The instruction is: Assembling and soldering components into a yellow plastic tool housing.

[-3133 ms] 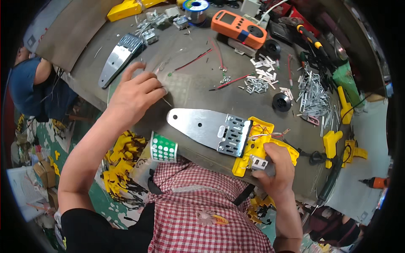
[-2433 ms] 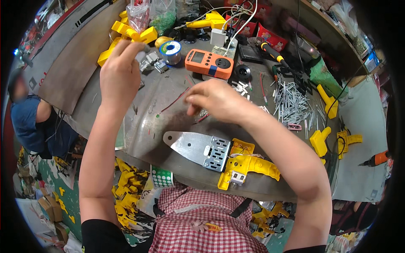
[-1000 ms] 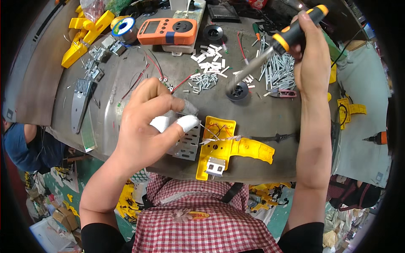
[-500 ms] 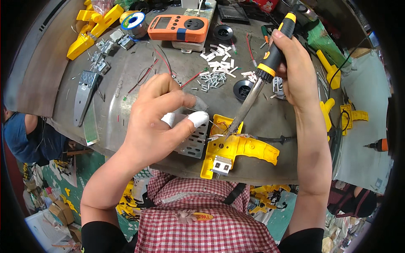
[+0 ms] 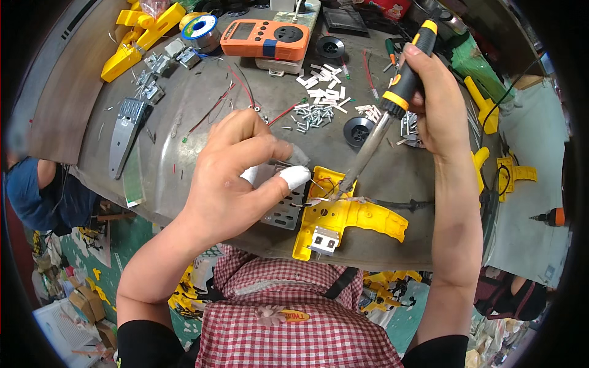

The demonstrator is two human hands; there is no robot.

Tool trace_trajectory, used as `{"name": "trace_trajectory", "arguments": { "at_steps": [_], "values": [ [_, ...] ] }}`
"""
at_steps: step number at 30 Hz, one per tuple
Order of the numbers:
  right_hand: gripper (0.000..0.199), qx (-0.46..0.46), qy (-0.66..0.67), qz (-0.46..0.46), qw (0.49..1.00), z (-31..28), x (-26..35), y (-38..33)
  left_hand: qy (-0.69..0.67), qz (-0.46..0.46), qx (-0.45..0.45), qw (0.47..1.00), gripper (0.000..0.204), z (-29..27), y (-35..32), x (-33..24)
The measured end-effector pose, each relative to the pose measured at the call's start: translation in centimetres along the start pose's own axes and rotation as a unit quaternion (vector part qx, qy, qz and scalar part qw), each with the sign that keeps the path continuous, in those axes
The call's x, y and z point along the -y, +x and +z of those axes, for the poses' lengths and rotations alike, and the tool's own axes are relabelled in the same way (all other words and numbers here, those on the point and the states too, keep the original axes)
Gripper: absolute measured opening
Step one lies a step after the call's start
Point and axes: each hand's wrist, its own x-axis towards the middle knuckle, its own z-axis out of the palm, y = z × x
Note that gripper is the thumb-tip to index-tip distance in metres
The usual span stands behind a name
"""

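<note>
Left hand (image 5: 230, 184): taped fingertips pinch thin wire, steadying it at the joint | Right hand (image 5: 438, 104): closed round black-and-orange soldering iron (image 5: 383, 122), tip angled onto yellow plastic handle shell (image 5: 343, 218) | Shell: flat on grey metal surface (image 5: 184, 135), beside perforated steel plate (image 5: 282, 208).

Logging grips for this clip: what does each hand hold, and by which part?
Right hand: soldering iron, by its black-and-orange handle. Left hand: pinches something small over the yellow housing; what it is cannot be told.
</note>
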Motion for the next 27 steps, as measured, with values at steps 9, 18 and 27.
{"name": "trace_trajectory", "arguments": {
  "at_steps": [9, 18, 27],
  "values": [
    [0.027, 0.020, 0.040, 0.011, 0.999, -0.5, -0.6, 0.3, 0.013, 0.038, 0.009, 0.999, 0.022, 0.3, -0.1, 0.2],
    [0.031, 0.047, 0.046, 0.032, 0.997, 2.0, -0.6, -0.3, -0.031, -0.042, 0.016, 0.999, 0.022, -1.9, -1.2, 0.5],
    [0.034, 0.055, 0.040, 0.025, 0.997, 3.0, -1.0, -0.1, 0.003, -0.024, 0.017, 1.000, 0.023, -2.3, -1.9, 0.8]
  ]
}}
